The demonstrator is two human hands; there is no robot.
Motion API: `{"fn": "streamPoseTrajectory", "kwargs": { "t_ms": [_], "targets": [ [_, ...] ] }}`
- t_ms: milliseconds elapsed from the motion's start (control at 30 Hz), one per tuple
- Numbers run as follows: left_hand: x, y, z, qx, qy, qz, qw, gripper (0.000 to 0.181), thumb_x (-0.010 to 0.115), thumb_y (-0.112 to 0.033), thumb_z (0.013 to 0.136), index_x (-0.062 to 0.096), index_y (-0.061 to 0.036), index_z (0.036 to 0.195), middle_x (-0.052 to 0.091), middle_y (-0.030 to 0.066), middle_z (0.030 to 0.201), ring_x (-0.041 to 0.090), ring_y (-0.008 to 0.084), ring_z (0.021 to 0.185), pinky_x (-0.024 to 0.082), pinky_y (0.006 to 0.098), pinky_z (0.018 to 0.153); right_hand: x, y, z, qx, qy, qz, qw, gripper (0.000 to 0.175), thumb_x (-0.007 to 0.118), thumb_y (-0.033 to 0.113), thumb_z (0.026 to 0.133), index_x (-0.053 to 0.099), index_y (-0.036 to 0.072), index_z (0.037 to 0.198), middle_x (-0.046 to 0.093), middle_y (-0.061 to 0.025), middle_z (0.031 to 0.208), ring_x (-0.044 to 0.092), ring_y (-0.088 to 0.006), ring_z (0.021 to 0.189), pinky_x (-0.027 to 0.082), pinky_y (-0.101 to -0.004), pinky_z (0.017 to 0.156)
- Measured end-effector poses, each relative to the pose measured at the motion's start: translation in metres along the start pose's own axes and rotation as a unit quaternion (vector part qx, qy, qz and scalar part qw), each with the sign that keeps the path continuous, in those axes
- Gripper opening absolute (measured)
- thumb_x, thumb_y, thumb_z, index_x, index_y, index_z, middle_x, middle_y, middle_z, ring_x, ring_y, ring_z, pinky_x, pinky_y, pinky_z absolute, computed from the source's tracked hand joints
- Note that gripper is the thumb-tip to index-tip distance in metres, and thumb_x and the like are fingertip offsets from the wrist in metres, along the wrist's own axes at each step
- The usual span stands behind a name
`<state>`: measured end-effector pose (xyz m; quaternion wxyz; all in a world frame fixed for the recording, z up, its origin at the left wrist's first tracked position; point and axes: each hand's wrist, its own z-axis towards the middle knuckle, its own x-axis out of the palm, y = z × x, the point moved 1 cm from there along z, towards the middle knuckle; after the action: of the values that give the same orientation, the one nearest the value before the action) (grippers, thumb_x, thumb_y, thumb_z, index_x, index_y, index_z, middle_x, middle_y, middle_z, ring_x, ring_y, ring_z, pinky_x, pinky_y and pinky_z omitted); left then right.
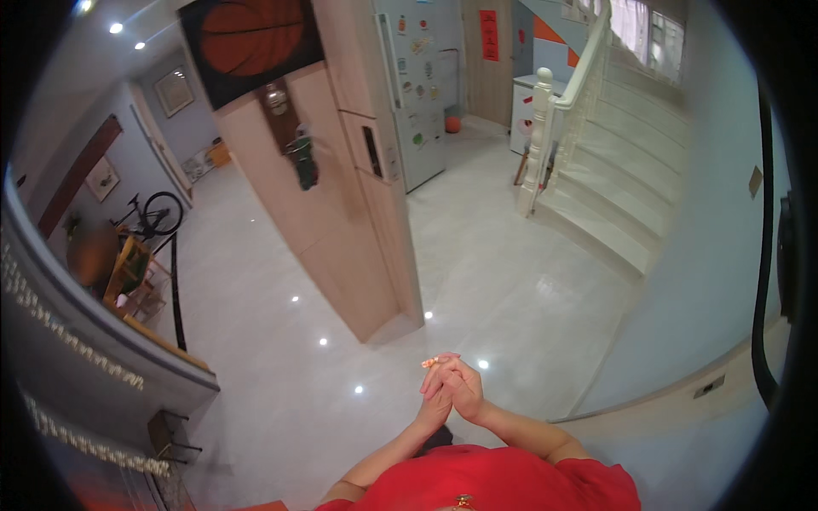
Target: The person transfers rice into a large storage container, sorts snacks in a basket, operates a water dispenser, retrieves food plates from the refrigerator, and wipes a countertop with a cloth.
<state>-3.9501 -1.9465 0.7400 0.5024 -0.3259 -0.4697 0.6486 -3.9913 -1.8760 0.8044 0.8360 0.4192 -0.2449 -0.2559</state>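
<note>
My left hand (pixel 434 404) and my right hand (pixel 470 391) are clasped together in front of my red shirt (pixel 486 479). Their fingers overlap and fold over one another. A small bright orange-and-white patch (pixel 429 362) shows at the fingertips, too small to tell what it is. Apart from that, no object is visible in either hand, and the palms are hidden. Below the hands lies the glossy pale tiled floor (pixel 396 421), part of a dark shape showing beside my left wrist.
Ahead stands a wood-panelled partition (pixel 345 211) with a basketball picture (pixel 252 38). Behind it is a refrigerator (pixel 415 102) covered in stickers. A white staircase (pixel 613 172) rises at the right. At the left are a bicycle (pixel 160 214) and a wooden chair (pixel 131 265) beside a blurred person.
</note>
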Motion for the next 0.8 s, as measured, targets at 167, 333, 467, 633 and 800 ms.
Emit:
{"fn": "streamPoseTrajectory", "kwargs": {
  "t_ms": [167,333,467,633,800],
  "targets": [
    [0.028,0.043,0.135,-0.155,0.14,-0.022,0.978,0.037,0.047,-0.024,0.095,0.046,-0.0013,0.124,0.044,0.0105,0.127,0.04,0.0208,0.12,0.033,0.0326,0.1,-0.111,-0.03,0.085,0.012,-0.085,-0.054,0.995,0.015,0.033,0.009,0.095,0.045,0.005,0.086,0.065,-0.0104,0.07,0.062,-0.0221,0.074,0.034,-0.0419,0.099],
    [0.081,0.117,0.273,-0.11,0.238,0.016,0.965,0.035,0.045,-0.023,0.096,0.049,0.0024,0.119,0.049,0.0141,0.121,0.045,0.0235,0.116,0.036,0.0348,0.099,-0.245,-0.063,0.152,0.008,-0.123,-0.138,0.983,0.017,0.032,0.007,0.095,0.045,0.004,0.085,0.067,-0.0121,0.08,0.063,-0.0241,0.086,0.034,-0.0424,0.1],
    [0.114,0.185,0.398,-0.189,0.258,-0.026,0.947,0.034,0.046,-0.022,0.096,0.048,0.0025,0.119,0.049,0.0124,0.121,0.047,0.0228,0.114,0.041,0.0343,0.094,-0.365,-0.101,0.239,0.035,0.012,-0.159,0.987,0.018,0.034,0.008,0.096,0.051,0.001,0.099,0.065,-0.0144,0.101,0.06,-0.024,0.099,0.034,-0.0417,0.102],
    [0.151,0.221,0.555,-0.322,0.122,-0.318,0.884,0.028,0.047,-0.028,0.096,0.047,-0.0104,0.117,0.05,0.003,0.117,0.05,0.0156,0.109,0.043,0.0357,0.092,-0.484,-0.138,0.376,0.285,0.029,-0.007,0.958,0.026,0.036,0.018,0.099,0.051,-0.001,0.11,0.062,-0.0123,0.111,0.057,-0.018,0.103,0.045,-0.0308,0.091],
    [0.129,0.241,0.691,-0.24,0.026,-0.322,0.915,0.034,0.039,-0.035,0.098,0.047,-0.01,0.12,0.05,0.0043,0.119,0.05,0.0181,0.111,0.043,0.0391,0.092,-0.547,-0.203,0.524,0.289,0.114,0.043,0.949,0.027,0.038,0.021,0.098,0.051,0.001,0.111,0.062,-0.0117,0.112,0.057,-0.0175,0.101,0.051,-0.0312,0.079]
  ]
}}
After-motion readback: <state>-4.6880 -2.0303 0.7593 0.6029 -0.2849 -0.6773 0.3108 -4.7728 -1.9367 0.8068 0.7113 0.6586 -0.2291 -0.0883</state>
